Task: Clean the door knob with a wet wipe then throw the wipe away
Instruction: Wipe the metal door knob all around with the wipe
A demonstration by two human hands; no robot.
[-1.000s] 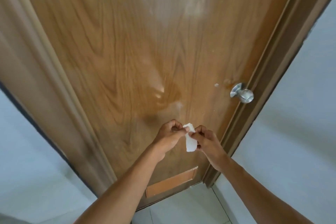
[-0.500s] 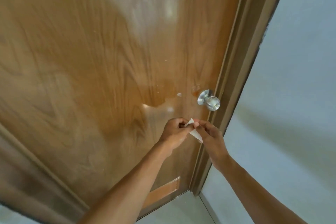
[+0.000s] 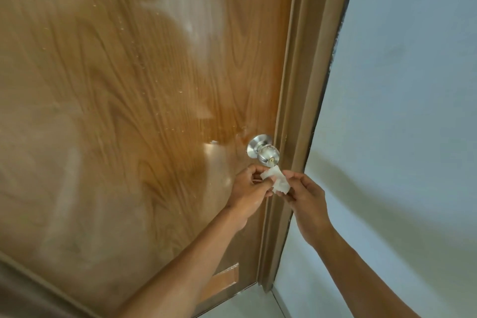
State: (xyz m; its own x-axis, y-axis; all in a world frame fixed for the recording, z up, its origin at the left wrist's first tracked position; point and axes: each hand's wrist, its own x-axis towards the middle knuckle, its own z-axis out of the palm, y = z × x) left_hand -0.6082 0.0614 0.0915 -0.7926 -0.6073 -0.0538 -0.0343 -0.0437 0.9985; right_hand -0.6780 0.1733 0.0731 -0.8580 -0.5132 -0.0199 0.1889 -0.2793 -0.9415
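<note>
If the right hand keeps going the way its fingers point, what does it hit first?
Probably the left hand: the right hand points at it across the wipe both pinch. The knob sits just above that line; depth is unclear.

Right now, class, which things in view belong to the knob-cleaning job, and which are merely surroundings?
Job: wet wipe, held in left hand and right hand; door knob.
Surroundings: wooden door, door frame, wall, floor.
</note>
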